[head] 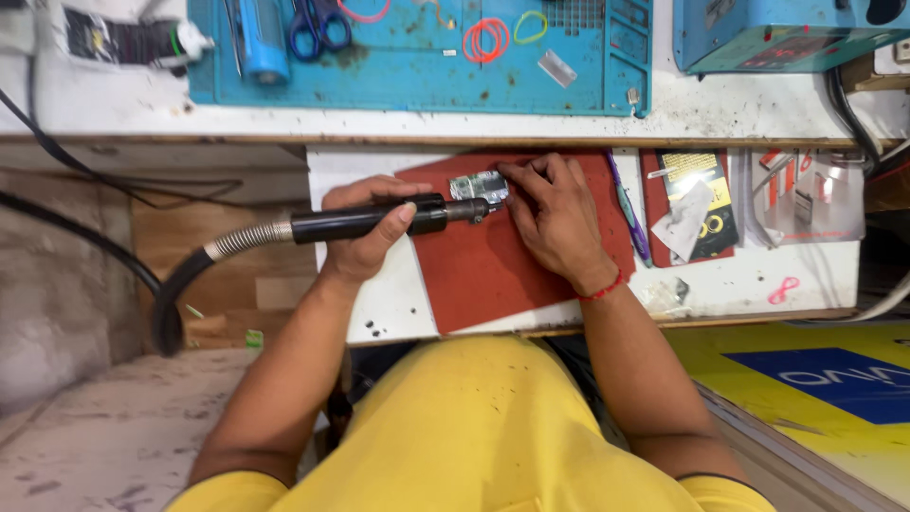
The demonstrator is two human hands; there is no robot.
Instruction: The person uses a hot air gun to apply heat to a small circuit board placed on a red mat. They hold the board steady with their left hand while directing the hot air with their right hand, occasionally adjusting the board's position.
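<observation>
One small circuit board [479, 186] lies at the top of one red mat [493, 256] on the white desk [389, 303]. The right hand [555, 213] pins it with fingertips; the left hand [365, 228] has its grip closed around one black hot-air handpiece [379, 221], nozzle at the board. One purple pen [629, 210] lies just beside the mat.
</observation>
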